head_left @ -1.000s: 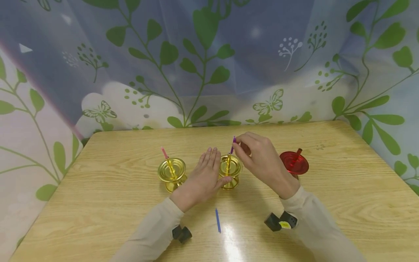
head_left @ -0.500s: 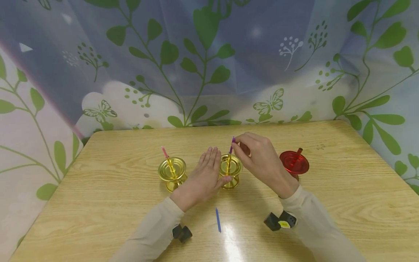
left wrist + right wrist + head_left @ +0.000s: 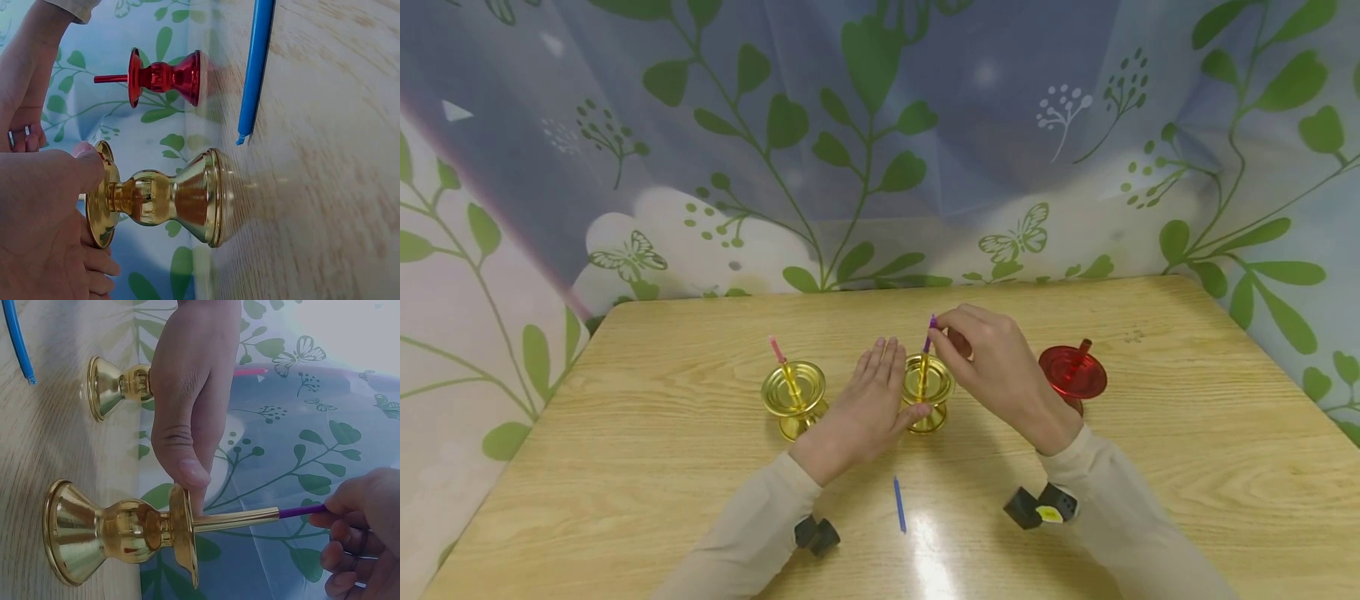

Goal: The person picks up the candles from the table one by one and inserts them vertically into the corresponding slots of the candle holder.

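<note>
My right hand (image 3: 1000,367) pinches a thin purple candle (image 3: 928,337) near its top, between thumb and forefinger. In the right wrist view the lower end of the purple candle (image 3: 300,511) meets the mouth of the tube of a gold candle holder (image 3: 128,531); how deep it sits is hidden. My left hand (image 3: 865,404) lies with straight fingers along the left side of this gold candle holder (image 3: 927,417), its thumb touching the dish rim. The holder stands upright on the table.
Left of it stands another gold candle holder (image 3: 793,392) with a pink candle (image 3: 777,350). A red candle holder (image 3: 1073,375) with an empty tube stands to the right. One blue candle (image 3: 900,504) lies on the wooden table (image 3: 647,483) in front. A patterned cloth (image 3: 880,150) hangs behind.
The purple candle has shifted slightly left and down, its lower end moving from beside the tube's top to its mouth. The right hand shifted with it; the left hand stayed put.
</note>
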A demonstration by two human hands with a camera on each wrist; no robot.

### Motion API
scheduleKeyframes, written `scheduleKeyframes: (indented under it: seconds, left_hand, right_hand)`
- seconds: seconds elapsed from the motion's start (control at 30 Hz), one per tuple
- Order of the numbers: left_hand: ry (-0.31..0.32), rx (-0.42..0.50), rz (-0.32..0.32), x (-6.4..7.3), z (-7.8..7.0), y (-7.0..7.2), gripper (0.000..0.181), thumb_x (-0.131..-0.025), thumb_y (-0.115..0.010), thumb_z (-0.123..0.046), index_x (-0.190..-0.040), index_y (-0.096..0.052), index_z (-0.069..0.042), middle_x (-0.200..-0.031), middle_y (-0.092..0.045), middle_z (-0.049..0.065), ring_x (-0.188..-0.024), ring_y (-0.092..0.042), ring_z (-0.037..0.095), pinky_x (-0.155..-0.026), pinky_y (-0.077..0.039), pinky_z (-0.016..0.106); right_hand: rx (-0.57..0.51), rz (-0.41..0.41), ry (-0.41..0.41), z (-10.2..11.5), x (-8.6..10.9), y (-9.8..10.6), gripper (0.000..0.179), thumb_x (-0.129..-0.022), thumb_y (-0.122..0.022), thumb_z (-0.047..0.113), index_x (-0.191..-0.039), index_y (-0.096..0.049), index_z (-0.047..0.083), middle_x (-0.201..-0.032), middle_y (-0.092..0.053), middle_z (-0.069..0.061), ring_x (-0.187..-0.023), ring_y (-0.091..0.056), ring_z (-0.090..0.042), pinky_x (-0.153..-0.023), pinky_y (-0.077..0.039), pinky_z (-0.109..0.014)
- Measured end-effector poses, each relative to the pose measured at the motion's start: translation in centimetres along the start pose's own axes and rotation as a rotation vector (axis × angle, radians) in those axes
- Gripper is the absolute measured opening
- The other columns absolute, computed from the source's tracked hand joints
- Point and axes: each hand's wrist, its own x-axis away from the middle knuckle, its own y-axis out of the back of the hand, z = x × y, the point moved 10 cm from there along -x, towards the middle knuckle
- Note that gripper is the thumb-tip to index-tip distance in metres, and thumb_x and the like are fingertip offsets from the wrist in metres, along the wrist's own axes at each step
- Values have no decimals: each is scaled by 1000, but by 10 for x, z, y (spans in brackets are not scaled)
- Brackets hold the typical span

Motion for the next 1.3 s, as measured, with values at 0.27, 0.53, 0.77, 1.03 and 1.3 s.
scheduleKeyframes:
  seconds: [0.27, 0.53, 0.77, 1.03, 1.3]
  left_hand:
    - [3, 2, 1, -1, 0, 0, 81, -102, -28, -52, -150, -8, 9, -157, -4, 26, -146, 2, 35, -118, -3, 42]
    - [9, 5, 6, 0, 1, -1, 81, -102, -29, -52, -151, -7, 9, -158, -4, 25, -146, 2, 34, -118, -4, 42]
    - [9, -7, 5, 0, 1, -1, 81, -101, -28, -53, -151, -8, 9, -157, -4, 25, -146, 2, 34, -118, -4, 42]
    - [8, -8, 10, 0, 0, -2, 82, -101, -27, -54, -151, -8, 9, -157, -4, 25, -146, 2, 34, -118, -5, 42]
    - [5, -12, 4, 0, 0, -1, 82, -101, -27, -53, -151, -8, 9, -157, -3, 25, -146, 2, 34, -118, -4, 42]
  right_hand:
    - [3, -6, 10, 1, 0, 0, 5, -89, -68, 4, -90, -70, -1, -73, -62, -2, -61, -52, -10, -55, -47, -24]
    - [4, -2, 17, 3, -1, -1, 6, -89, -68, 4, -92, -70, -1, -75, -63, -3, -61, -52, -10, -55, -48, -24]
    - [7, -7, 18, 3, 0, -1, 6, -89, -68, 4, -91, -70, -1, -76, -63, -3, -61, -52, -10, -55, -48, -25]
    - [16, -9, 10, 1, 2, 0, 6, -89, -68, 4, -92, -70, -1, -74, -62, -3, -61, -51, -10, -55, -47, -24]
    - [15, -25, 26, 1, 1, 1, 6, -89, -68, 3, -92, -70, -2, -73, -61, -2, -61, -50, -9, -54, -46, -24]
